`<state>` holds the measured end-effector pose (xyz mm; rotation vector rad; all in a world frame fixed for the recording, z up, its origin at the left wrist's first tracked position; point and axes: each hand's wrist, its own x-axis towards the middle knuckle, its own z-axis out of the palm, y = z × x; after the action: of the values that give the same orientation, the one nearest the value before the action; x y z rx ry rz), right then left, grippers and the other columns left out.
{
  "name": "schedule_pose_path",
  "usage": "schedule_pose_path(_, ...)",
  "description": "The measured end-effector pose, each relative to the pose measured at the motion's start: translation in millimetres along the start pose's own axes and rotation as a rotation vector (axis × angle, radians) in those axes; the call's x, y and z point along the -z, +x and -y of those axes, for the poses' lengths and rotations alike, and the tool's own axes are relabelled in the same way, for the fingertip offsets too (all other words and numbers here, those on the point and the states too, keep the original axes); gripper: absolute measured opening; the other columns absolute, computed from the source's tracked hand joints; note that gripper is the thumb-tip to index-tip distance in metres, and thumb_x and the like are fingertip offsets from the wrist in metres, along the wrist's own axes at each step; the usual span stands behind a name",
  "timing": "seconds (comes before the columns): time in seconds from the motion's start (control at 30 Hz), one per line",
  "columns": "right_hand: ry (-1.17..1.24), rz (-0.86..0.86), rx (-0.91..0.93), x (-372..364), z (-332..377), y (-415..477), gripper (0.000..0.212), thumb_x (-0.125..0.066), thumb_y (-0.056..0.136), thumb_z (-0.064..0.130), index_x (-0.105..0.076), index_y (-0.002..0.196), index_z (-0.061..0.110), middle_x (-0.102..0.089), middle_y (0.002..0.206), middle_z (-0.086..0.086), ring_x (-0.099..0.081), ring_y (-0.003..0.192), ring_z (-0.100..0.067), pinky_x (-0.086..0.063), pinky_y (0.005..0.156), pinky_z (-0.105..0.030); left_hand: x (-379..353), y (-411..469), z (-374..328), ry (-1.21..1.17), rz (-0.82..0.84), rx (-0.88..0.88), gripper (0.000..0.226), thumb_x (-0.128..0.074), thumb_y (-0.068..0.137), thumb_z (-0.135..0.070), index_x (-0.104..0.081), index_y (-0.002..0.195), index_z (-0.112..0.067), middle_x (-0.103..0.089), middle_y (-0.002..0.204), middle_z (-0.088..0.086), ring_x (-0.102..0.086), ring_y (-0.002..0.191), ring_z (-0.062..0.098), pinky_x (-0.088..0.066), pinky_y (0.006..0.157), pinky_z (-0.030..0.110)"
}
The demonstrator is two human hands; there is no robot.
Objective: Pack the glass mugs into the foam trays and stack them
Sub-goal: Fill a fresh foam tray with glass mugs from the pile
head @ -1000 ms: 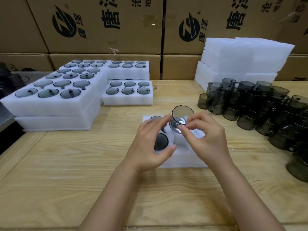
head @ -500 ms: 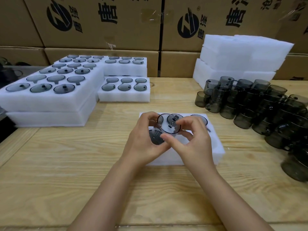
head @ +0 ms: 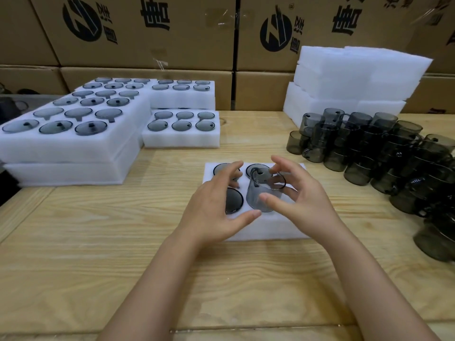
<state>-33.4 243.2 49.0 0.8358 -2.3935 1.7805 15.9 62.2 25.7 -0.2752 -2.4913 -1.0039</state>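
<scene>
Tilting in its foam tray (head: 258, 232) pocket, the glass mug (head: 262, 193) is loosely pinched by the right hand (head: 302, 200), the left hand (head: 211, 212) spread wide; if forced askew, it could be chipped.

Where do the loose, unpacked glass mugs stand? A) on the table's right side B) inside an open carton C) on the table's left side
A: the loose mugs crowd the right side of the table, in front of the blank foam stack; the filled trays lie on the left.
</scene>
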Motion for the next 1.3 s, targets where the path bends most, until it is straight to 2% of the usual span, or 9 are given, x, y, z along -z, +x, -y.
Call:
schedule_pose_path(0.2,-0.065,0.134,-0.026,11.4,-2.9,0.9,0.054,-0.069,0.079,0.005,-0.053,0.129,0.019,-0.051,0.118,0.009,-0.055,0.107,-0.008,-0.045,0.100,-0.028,3.0,1.1,0.0,0.105,0.025,-0.113,0.069,-0.058,0.076,-0.055,-0.046,0.138,-0.027,-0.049,0.122,-0.026,-0.052,0.110,0.003,-0.035,0.092,0.013)
schedule_pose_path(0.33,-0.174,0.203,0.021,10.5,-4.1,-0.6,0.056,-0.069,0.079,0.008,-0.050,0.128,0.029,-0.048,0.118,0.018,-0.052,0.109,-0.003,-0.041,0.103,-0.029,1.9,2.0,1.4,0.119,0.033,-0.117,0.063,-0.054,0.078,-0.056,-0.054,0.132,-0.025,-0.058,0.128,-0.015,-0.054,0.114,0.008,-0.043,0.095,0.033)
schedule_pose_path(0.5,-0.219,0.205,0.012,10.0,-6.0,-0.1,0.060,-0.070,0.079,0.012,-0.048,0.132,0.027,-0.048,0.120,0.018,-0.050,0.112,-0.002,-0.038,0.105,-0.027,6.2,4.3,-7.2,0.033,0.073,-0.001,0.060,-0.042,0.082,-0.059,-0.052,0.132,-0.028,-0.055,0.119,-0.022,-0.052,0.110,0.001,-0.040,0.096,0.031)
schedule_pose_path(0.6,-0.263,0.228,0.006,12.3,-6.0,2.4,0.062,-0.069,0.079,0.018,-0.044,0.134,0.033,-0.048,0.118,0.025,-0.045,0.114,0.007,-0.034,0.104,-0.020,4.4,17.2,-19.3,-0.003,0.035,0.120,0.053,-0.033,0.092,-0.052,-0.044,0.138,-0.028,-0.057,0.127,-0.010,-0.053,0.113,0.009,-0.040,0.098,0.036)
schedule_pose_path(0.7,-0.036,0.242,-0.089,16.8,1.5,10.7,0.050,-0.064,0.080,0.027,-0.048,0.126,0.035,-0.058,0.114,0.015,-0.051,0.112,0.004,-0.037,0.099,-0.017,-5.9,40.2,-30.5,0.196,0.029,0.184,0.046,-0.032,0.100,-0.042,-0.038,0.142,-0.023,-0.054,0.133,-0.001,-0.048,0.123,0.021,-0.032,0.103,0.039)
schedule_pose_path(0.77,0.089,0.096,-0.117,11.3,5.4,21.1,0.038,-0.057,0.084,0.027,-0.055,0.122,0.027,-0.061,0.111,0.006,-0.054,0.111,-0.006,-0.039,0.095,-0.019,-13.7,54.4,-33.0,0.285,0.026,0.251,0.043,-0.030,0.102,-0.037,-0.040,0.140,-0.021,-0.052,0.136,0.002,-0.043,0.127,0.024,-0.027,0.103,0.038)
schedule_pose_path(0.87,-0.427,-0.107,-0.109,-4.3,1.7,43.8,0.041,-0.038,0.099,0.034,-0.047,0.135,0.018,-0.048,0.137,-0.002,-0.036,0.132,-0.021,-0.024,0.110,-0.032,-24.3,68.2,-31.6,0.370,0.027,0.389,0.041,-0.027,0.102,-0.034,-0.042,0.137,-0.019,-0.048,0.139,0.005,-0.038,0.130,0.027,-0.022,0.107,0.042)
schedule_pose_path(1.03,-0.873,0.162,-0.386,-22.0,-21.8,50.8,0.059,-0.009,0.097,0.054,-0.002,0.151,0.030,0.006,0.159,-0.003,0.019,0.144,-0.027,0.019,0.110,-0.049,-42.2,65.4,-23.9,0.572,0.144,0.471,0.045,-0.022,0.102,-0.033,-0.032,0.143,-0.018,-0.026,0.153,0.009,-0.014,0.144,0.022,-0.004,0.115,0.052)
schedule_pose_path(1.3,-0.965,0.183,-0.365,-24.1,-26.1,51.3,0.057,-0.003,0.096,0.054,-0.002,0.150,0.035,0.009,0.159,-0.003,0.019,0.143,-0.027,0.021,0.108,-0.054,-43.7,66.0,-20.0,0.594,0.215,0.504,0.051,-0.014,0.102,-0.038,-0.018,0.149,-0.019,-0.007,0.161,0.008,0.003,0.148,0.023,0.001,0.115,0.052)
